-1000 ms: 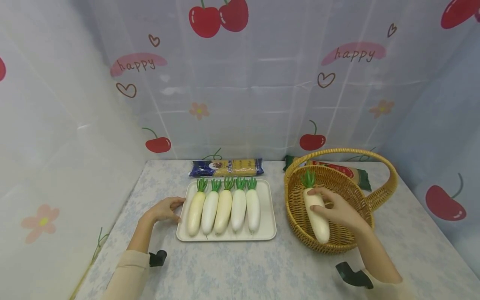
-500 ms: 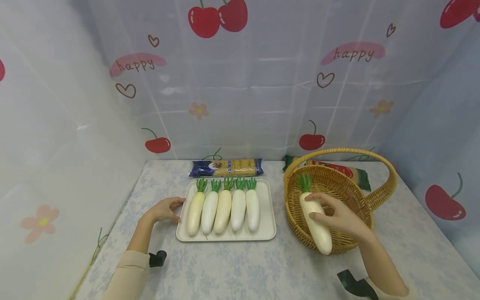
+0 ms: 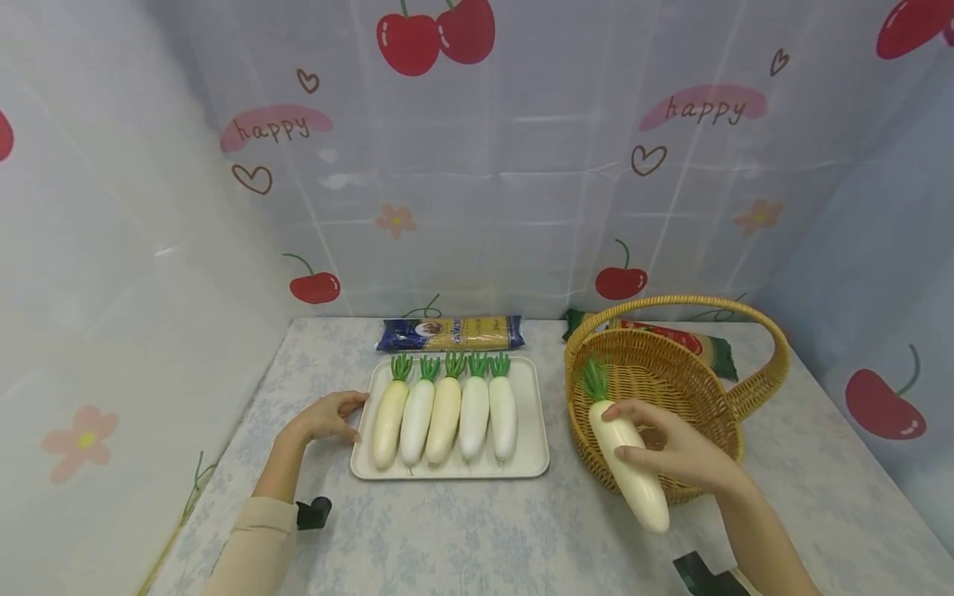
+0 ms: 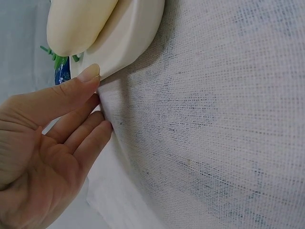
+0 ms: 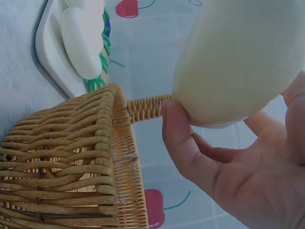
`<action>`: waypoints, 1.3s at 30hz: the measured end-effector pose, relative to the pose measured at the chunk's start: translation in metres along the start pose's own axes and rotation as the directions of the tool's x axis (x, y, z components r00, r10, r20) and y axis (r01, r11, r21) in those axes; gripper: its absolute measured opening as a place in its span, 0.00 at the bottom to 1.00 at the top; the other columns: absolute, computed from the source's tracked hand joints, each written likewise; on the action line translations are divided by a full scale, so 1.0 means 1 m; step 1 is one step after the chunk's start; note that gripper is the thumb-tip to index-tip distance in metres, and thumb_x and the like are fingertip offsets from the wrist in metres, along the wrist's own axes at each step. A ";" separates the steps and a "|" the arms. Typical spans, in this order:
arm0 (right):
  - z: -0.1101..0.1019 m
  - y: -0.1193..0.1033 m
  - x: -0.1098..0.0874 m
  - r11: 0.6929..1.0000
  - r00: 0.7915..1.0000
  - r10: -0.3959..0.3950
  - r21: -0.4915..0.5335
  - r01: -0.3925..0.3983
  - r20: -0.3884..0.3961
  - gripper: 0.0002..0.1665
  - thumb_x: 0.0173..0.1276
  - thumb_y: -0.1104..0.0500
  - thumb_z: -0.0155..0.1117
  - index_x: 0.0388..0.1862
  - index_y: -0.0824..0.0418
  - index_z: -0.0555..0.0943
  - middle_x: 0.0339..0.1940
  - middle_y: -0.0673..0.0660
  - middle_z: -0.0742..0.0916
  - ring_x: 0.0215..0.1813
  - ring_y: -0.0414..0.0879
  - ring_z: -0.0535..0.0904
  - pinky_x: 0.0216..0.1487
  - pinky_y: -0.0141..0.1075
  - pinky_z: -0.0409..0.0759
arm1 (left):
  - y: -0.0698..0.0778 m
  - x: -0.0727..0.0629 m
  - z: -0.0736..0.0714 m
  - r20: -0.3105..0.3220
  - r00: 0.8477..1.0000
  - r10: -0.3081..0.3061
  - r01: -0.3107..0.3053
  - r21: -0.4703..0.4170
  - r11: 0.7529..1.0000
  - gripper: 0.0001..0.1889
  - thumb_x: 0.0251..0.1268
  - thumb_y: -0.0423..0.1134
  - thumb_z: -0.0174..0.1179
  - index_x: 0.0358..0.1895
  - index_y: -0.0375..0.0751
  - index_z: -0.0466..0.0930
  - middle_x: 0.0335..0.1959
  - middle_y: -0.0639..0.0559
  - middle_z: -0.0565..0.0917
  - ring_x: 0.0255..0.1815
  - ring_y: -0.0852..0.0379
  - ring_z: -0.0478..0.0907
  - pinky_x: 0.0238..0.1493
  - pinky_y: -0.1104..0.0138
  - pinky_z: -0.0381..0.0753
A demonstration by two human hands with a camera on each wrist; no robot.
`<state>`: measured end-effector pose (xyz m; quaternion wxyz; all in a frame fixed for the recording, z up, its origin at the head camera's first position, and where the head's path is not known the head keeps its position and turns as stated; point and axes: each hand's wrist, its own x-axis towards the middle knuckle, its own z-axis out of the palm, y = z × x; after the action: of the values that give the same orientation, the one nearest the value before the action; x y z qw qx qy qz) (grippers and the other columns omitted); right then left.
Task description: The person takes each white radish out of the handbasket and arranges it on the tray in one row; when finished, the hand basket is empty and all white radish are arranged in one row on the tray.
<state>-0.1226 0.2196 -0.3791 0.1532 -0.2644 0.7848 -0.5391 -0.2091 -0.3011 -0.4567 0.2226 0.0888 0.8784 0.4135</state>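
My right hand [image 3: 674, 447] grips a white radish [image 3: 643, 490] with a green leafy top, thumb and fingers across its body. The radish is tilted above the front left rim of a wicker basket [image 3: 693, 397], its lower end reaching past the rim. In the right wrist view, the radish [image 5: 238, 62] fills the upper right, beside the basket [image 5: 71, 162]. My left hand [image 3: 328, 416] touches the left edge of a white tray [image 3: 531, 430], thumb and fingers spread along it. Several white radishes [image 3: 445, 422] lie side by side on the tray, tops to the back.
Behind the tray lies a blue and yellow pasta packet [image 3: 450, 333]. A green and red packet [image 3: 721, 356] lies behind the basket, partly hidden by it. The basket's tall handle [image 3: 681, 300] arches over it. A printed curtain [image 3: 477, 207] hangs around the table.
My right hand has drawn the radish out of the basket toward the front, its lower end now past the rim. The left hand and the tray have stayed put.
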 end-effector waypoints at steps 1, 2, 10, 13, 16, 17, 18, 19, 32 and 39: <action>0.001 0.000 -0.001 1.000 1.000 -0.009 0.005 0.009 0.008 0.20 0.66 0.66 0.59 0.56 0.65 0.70 0.55 0.75 0.69 0.41 0.49 0.81 0.32 0.43 0.84 | 0.001 0.000 0.000 0.001 1.000 0.001 -0.001 0.005 1.000 0.44 0.43 0.23 0.71 0.67 0.21 0.58 0.68 0.26 0.58 0.69 0.32 0.54 0.67 0.47 0.61; 0.002 -0.001 -0.002 1.000 1.000 -0.018 0.004 0.018 0.012 0.19 0.66 0.66 0.59 0.55 0.65 0.70 0.55 0.75 0.70 0.41 0.48 0.80 0.32 0.43 0.84 | 0.002 -0.001 0.000 0.003 1.000 0.001 -0.001 0.009 1.000 0.44 0.43 0.24 0.70 0.67 0.21 0.58 0.68 0.26 0.58 0.69 0.32 0.54 0.67 0.46 0.61; 0.017 -0.002 0.001 0.999 0.999 -0.040 0.029 0.039 0.025 0.20 0.66 0.65 0.60 0.56 0.63 0.71 0.58 0.73 0.69 0.46 0.55 0.78 0.35 0.42 0.84 | 0.004 -0.002 0.001 0.003 1.000 -0.012 0.012 0.009 1.000 0.43 0.44 0.23 0.70 0.67 0.21 0.57 0.68 0.26 0.58 0.69 0.32 0.54 0.66 0.47 0.64; 0.026 -0.001 0.006 0.999 0.999 -0.035 0.037 0.034 0.019 0.20 0.66 0.65 0.61 0.56 0.63 0.71 0.58 0.73 0.69 0.47 0.58 0.77 0.36 0.42 0.84 | 0.004 -0.003 0.001 0.003 1.000 -0.014 0.014 0.016 1.000 0.43 0.44 0.23 0.70 0.67 0.21 0.57 0.68 0.26 0.58 0.69 0.32 0.54 0.66 0.47 0.63; 0.035 0.000 0.013 0.998 0.999 -0.034 0.060 0.033 0.005 0.21 0.66 0.65 0.61 0.57 0.64 0.71 0.58 0.74 0.69 0.47 0.60 0.78 0.35 0.41 0.84 | 0.004 -0.002 0.001 0.004 1.000 -0.013 0.013 0.014 1.000 0.43 0.44 0.23 0.70 0.67 0.21 0.57 0.68 0.26 0.58 0.70 0.32 0.54 0.67 0.47 0.61; 0.039 0.000 0.016 0.997 0.999 -0.038 0.068 0.037 0.003 0.21 0.66 0.65 0.60 0.57 0.64 0.71 0.59 0.74 0.69 0.47 0.60 0.78 0.35 0.41 0.84 | 0.004 -0.002 0.000 0.005 1.000 -0.012 0.012 0.018 1.000 0.43 0.44 0.23 0.70 0.67 0.21 0.57 0.68 0.26 0.58 0.70 0.32 0.54 0.67 0.47 0.61; 0.042 0.001 0.019 0.997 0.999 -0.041 0.071 0.041 -0.003 0.21 0.66 0.65 0.60 0.57 0.65 0.71 0.59 0.74 0.69 0.47 0.60 0.78 0.35 0.41 0.84 | 0.004 -0.001 0.000 0.005 1.000 -0.013 0.013 0.017 1.000 0.43 0.44 0.23 0.70 0.67 0.22 0.57 0.68 0.26 0.58 0.70 0.32 0.54 0.67 0.47 0.61; 0.046 0.001 0.021 0.996 0.999 -0.046 0.075 0.047 -0.009 0.21 0.65 0.65 0.60 0.57 0.65 0.71 0.58 0.74 0.70 0.47 0.60 0.78 0.36 0.41 0.84 | 0.004 -0.001 0.000 0.005 1.000 -0.012 0.012 0.020 1.000 0.44 0.44 0.23 0.70 0.67 0.22 0.57 0.68 0.26 0.58 0.70 0.32 0.54 0.67 0.47 0.61; 0.093 0.013 0.060 0.997 0.989 -0.045 0.060 0.054 -0.140 0.25 0.63 0.64 0.62 0.58 0.67 0.72 0.55 0.71 0.75 0.39 0.50 0.78 0.37 0.35 0.83 | 0.000 0.001 0.000 0.003 1.000 -0.008 0.008 0.010 1.000 0.43 0.44 0.23 0.70 0.67 0.22 0.58 0.68 0.27 0.58 0.70 0.33 0.54 0.67 0.47 0.62; 0.112 0.025 0.078 0.998 0.962 -0.064 -0.040 0.056 -0.264 0.25 0.60 0.66 0.63 0.58 0.64 0.74 0.53 0.69 0.79 0.33 0.43 0.78 0.28 0.31 0.81 | 0.002 -0.003 -0.003 0.011 1.000 0.011 -0.012 0.023 1.000 0.44 0.43 0.27 0.72 0.67 0.22 0.59 0.68 0.28 0.59 0.70 0.40 0.58 0.67 0.53 0.64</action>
<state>-0.1335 0.0949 -0.4401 0.0264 -0.2162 0.7984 -0.5614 -0.2081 -0.3026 -0.4526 0.2240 0.0986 0.8813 0.4043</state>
